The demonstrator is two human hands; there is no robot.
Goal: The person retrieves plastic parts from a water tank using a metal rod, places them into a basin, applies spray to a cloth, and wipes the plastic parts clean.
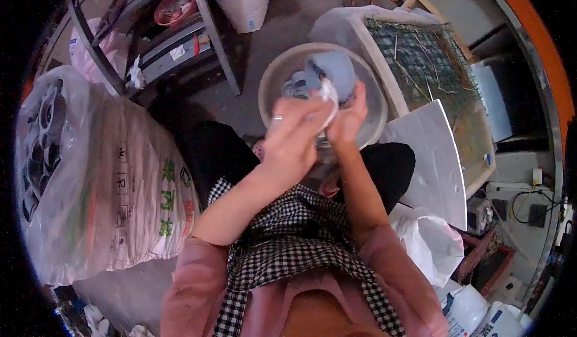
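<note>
A rounded blue-grey piece (336, 72), hollow-looking like a cup or pipe fitting, is held over a wide basin (268, 91) between my knees. My right hand (350, 118) is closed around its lower right side. In my left hand (293, 130), which wears a ring, the fingers are pinched on a white crumpled cloth (328, 94), pressed close to the piece; the left hand is slightly blurred. More blue-grey parts (294, 85) lie in the basin behind the left hand. Where the cloth meets the piece is partly hidden by my fingers.
A large plastic sack (114, 175) full of grey parts stands at my left. Behind it is a dark metal rack (210, 30) with a red basket (175, 8). On the right are a framed green net (415, 48), a white board (430, 157) and a white bag (430, 247).
</note>
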